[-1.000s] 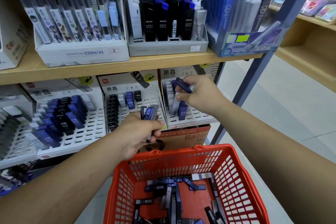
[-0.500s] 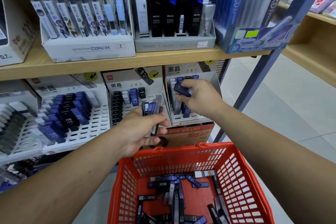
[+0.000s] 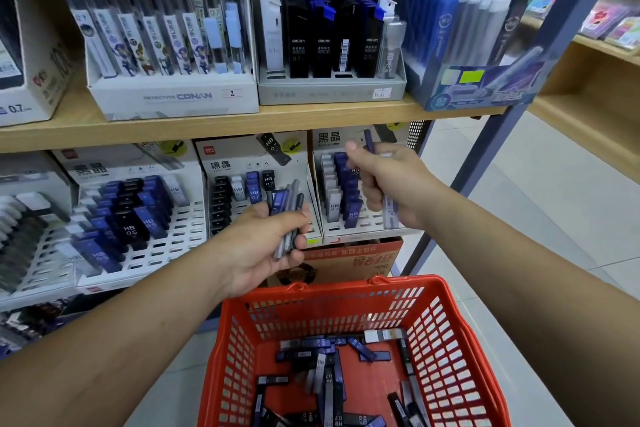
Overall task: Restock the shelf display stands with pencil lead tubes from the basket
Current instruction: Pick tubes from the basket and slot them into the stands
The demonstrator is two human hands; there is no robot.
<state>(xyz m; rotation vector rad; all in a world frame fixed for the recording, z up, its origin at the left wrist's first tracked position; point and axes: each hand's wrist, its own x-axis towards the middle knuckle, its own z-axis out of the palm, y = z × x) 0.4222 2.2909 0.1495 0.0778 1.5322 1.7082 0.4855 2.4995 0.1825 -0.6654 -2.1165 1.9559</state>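
My left hand (image 3: 263, 250) grips a bundle of several pencil lead tubes (image 3: 285, 215), blue, grey and black, in front of the middle display stand (image 3: 242, 211). My right hand (image 3: 394, 184) holds a blue tube (image 3: 370, 142) upright between its fingers, with a pale tube (image 3: 389, 211) sticking out below the palm, in front of the right display stand (image 3: 332, 198). That stand holds rows of white and blue tubes. The red basket (image 3: 450, 333) below carries several loose tubes (image 3: 329, 367).
A left stand (image 3: 145, 246) holds blue and black HB 0.5 tubes. The wooden shelf (image 3: 207, 128) above carries boxes of refills. A blue metal upright (image 3: 491, 142) stands right of my right hand. A cardboard box (image 3: 353, 260) sits under the stands.
My right hand lifted away from the right stand's slots and turned its blue tube upright. My left hand stayed in place with its bundle. The camera moved closer.
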